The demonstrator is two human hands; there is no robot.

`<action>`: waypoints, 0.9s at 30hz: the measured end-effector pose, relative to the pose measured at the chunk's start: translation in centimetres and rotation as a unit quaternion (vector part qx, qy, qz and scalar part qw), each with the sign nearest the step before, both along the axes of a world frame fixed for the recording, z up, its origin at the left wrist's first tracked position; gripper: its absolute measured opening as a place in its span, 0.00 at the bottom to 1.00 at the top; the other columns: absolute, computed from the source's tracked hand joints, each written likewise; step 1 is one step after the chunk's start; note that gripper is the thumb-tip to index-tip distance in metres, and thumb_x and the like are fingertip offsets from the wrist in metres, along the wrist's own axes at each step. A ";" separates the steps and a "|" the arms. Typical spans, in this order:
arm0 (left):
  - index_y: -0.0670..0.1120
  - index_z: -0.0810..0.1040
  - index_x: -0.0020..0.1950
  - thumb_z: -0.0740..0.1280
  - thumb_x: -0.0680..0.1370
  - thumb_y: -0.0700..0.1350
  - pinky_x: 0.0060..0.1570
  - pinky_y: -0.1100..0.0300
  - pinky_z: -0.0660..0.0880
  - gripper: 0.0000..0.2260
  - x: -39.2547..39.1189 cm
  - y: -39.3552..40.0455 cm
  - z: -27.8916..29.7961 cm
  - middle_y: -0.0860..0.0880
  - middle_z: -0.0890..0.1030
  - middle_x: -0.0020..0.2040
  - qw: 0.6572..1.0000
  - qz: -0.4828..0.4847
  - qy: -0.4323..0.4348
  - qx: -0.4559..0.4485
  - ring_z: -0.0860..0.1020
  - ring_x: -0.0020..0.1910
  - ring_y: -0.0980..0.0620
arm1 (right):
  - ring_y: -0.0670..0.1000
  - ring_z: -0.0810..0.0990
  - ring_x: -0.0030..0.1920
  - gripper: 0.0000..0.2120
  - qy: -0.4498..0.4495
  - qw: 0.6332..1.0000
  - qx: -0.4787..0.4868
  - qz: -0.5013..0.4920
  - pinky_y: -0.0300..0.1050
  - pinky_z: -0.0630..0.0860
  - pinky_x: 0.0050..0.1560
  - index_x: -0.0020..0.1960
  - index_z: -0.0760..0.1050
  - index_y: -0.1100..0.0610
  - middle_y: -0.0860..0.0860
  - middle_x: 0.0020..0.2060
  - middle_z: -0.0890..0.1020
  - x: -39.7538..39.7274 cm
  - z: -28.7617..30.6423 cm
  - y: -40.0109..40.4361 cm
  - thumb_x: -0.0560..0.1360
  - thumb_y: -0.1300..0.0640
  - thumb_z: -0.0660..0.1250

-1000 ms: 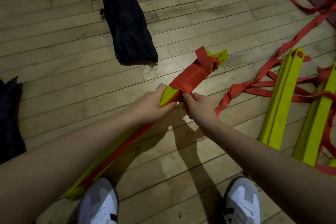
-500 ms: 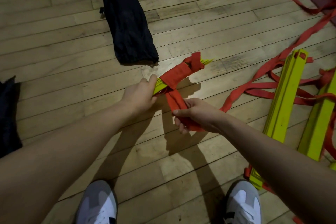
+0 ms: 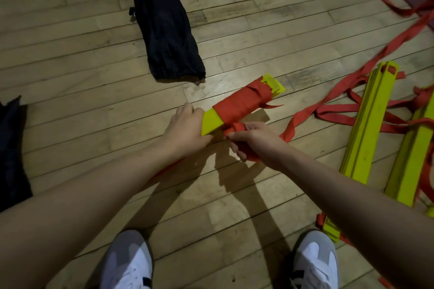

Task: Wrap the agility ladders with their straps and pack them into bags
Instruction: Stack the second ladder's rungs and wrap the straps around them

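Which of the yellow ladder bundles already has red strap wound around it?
The yellow ladder bundle held in both hands; red strap wraps its far end. The two bundles lying at right are unwrapped.

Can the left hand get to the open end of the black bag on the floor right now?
Probably not yet: the left hand grips the yellow ladder bundle. The floor between it and the black bag looks bare, so letting go should free it.

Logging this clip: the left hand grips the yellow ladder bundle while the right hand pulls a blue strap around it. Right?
Not quite. The head view shows the strap is red, not blue. The rest holds: the left hand grips the yellow ladder bundle while the right hand pulls the strap around it.
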State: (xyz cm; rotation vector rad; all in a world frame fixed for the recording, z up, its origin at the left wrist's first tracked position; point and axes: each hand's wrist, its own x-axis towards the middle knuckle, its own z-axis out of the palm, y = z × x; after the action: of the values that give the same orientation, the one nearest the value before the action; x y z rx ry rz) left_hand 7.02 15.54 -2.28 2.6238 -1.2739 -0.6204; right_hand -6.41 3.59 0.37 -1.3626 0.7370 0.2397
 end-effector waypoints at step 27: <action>0.43 0.63 0.66 0.68 0.73 0.58 0.45 0.52 0.75 0.29 1.3 -1.0 -0.8 0.44 0.74 0.57 0.995 -0.090 -0.022 0.019 0.77 0.51 0.45 | 0.46 0.64 0.26 0.06 -0.037 0.998 0.040 0.011 0.39 0.59 0.27 0.47 0.75 0.61 0.50 0.28 0.70 0.3 1.9 -0.7 0.80 0.60 0.61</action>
State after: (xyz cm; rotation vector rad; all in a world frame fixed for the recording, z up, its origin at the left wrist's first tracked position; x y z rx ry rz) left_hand 8.34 14.56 -3.04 2.5854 -1.5401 -0.6224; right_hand -6.15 2.84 2.28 -1.2977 0.6455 0.2320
